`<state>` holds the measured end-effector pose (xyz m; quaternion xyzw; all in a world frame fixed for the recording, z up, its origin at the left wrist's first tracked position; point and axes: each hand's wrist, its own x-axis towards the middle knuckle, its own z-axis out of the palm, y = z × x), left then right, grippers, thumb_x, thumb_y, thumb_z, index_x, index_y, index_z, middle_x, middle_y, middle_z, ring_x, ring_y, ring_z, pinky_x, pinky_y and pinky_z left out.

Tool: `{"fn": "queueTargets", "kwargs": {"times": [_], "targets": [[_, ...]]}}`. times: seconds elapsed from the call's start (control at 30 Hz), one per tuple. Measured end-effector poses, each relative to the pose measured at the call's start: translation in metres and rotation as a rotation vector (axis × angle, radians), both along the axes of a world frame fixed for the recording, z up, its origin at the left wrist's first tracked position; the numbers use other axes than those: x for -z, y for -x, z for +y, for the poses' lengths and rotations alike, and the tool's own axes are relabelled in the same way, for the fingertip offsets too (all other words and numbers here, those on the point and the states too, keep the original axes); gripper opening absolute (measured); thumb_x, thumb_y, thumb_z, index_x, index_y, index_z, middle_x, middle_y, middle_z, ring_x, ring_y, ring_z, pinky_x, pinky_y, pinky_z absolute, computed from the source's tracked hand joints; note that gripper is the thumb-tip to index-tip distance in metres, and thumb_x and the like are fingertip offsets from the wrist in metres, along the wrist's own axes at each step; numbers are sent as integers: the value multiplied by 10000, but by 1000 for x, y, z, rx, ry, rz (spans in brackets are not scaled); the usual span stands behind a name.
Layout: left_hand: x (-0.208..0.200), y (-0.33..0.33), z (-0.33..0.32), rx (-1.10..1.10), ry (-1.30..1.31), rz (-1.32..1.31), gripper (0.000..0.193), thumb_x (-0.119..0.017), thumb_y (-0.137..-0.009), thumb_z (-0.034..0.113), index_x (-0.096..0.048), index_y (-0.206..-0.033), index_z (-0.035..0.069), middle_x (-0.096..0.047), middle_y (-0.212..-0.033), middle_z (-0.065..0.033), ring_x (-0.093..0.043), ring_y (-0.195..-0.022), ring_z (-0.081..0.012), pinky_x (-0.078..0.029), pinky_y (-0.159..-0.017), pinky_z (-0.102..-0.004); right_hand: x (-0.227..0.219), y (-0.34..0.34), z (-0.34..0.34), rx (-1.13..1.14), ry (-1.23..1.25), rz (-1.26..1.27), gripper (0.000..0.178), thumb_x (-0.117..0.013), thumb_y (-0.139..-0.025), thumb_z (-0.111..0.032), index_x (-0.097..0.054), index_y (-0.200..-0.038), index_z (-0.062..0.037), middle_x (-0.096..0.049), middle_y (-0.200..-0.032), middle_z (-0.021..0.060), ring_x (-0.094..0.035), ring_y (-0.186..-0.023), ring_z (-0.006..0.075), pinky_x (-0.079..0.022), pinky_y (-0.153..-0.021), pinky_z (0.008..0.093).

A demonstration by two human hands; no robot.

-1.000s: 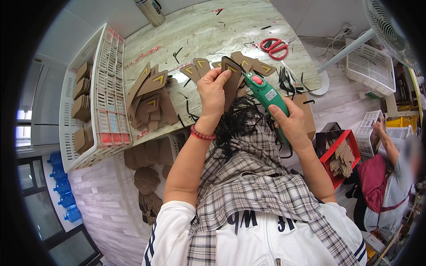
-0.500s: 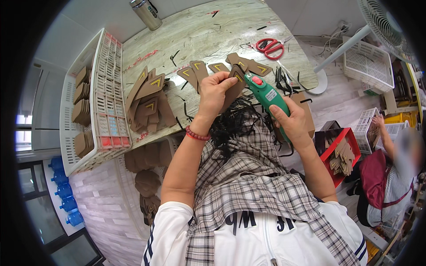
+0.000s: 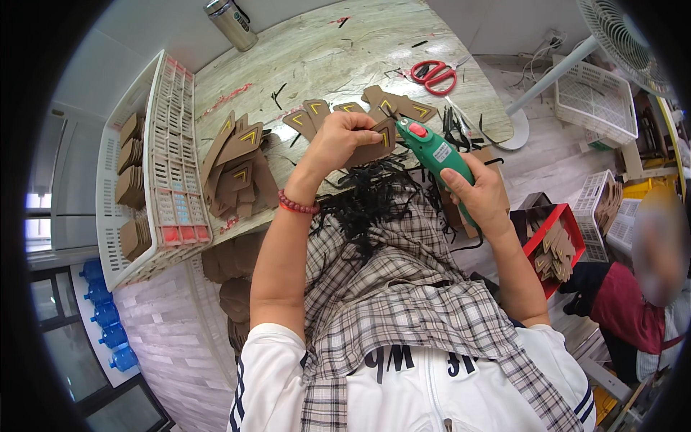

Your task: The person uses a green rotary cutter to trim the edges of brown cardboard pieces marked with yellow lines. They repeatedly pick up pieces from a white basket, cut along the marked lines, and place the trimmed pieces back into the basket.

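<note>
Pinched in my left hand (image 3: 344, 140) is a flat brown piece (image 3: 374, 150) with a yellow angled mark. My right hand (image 3: 479, 189) is wrapped round a green handheld power cutter (image 3: 440, 157) with a red button. The cutter's tip is close to the right edge of the brown piece; whether they touch I cannot tell. Black strip scraps (image 3: 367, 209) are heaped on my checked apron (image 3: 410, 309) below my hands. Beyond them, several similar brown pieces (image 3: 299, 121) lie on the table, and a bigger pile (image 3: 241, 169) is to the left.
Red-handled scissors (image 3: 433, 77) and a steel flask (image 3: 232, 25) are on the table (image 3: 317, 57). A white crate (image 3: 169, 151) with stacked pieces stands at left. At right are a red box (image 3: 551, 252) of pieces, a fan (image 3: 626, 47) and another person (image 3: 633, 295).
My left hand has turned and shifted slightly left, bringing the brown piece to a flatter angle. My right hand keeps the cutter in nearly the same place. The other person has moved lower in the view.
</note>
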<state>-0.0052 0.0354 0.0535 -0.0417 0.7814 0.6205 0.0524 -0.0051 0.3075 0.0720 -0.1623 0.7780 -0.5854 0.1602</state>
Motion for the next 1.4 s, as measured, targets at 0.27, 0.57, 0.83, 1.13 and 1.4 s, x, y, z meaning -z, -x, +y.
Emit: {"fn": "queueTargets", "kwargs": {"times": [0.27,0.57,0.83,1.13,1.4], "targets": [[-7,19,-15,-517,-186,241,144,-682,-776,114,-663,-823,-21,-627,-740,-57,-580,-677,-148,-460,-628,-267,12,-5,-3,123,128,-31,354,-680,-861,-287,-611,-1054,2,-549,-694,-24,-459,-545,26,-392,-492,195],[49,-28,30,-726,-1340,-315,79,-604,-820,34,-577,-890,10,-612,-809,-114,-580,-733,-237,-492,-664,-380,26,-26,-1,149,130,-40,323,-663,-876,-269,-608,-1035,7,-538,-674,-27,-451,-533,31,-384,-485,199],[25,-28,60,-533,-1396,-51,177,-624,-831,-4,-568,-998,21,-622,-912,-84,-608,-882,-201,-509,-747,-336,25,-47,-1,182,45,-41,343,-669,-872,-287,-607,-1040,5,-537,-662,-25,-455,-549,36,-379,-486,213],[34,-21,62,-554,-1273,47,170,-650,-845,42,-582,-995,81,-644,-905,-22,-611,-813,-142,-490,-715,-281,23,-48,-4,160,15,-12,322,-668,-873,-271,-609,-1031,4,-531,-651,-19,-442,-566,36,-374,-501,213],[29,-21,62,-545,-1173,16,157,-654,-829,23,-588,-968,52,-656,-878,-43,-617,-772,-154,-485,-681,-281,17,-45,-2,136,38,-51,352,-678,-864,-293,-609,-1029,11,-538,-659,-17,-446,-566,37,-377,-501,214]]}}
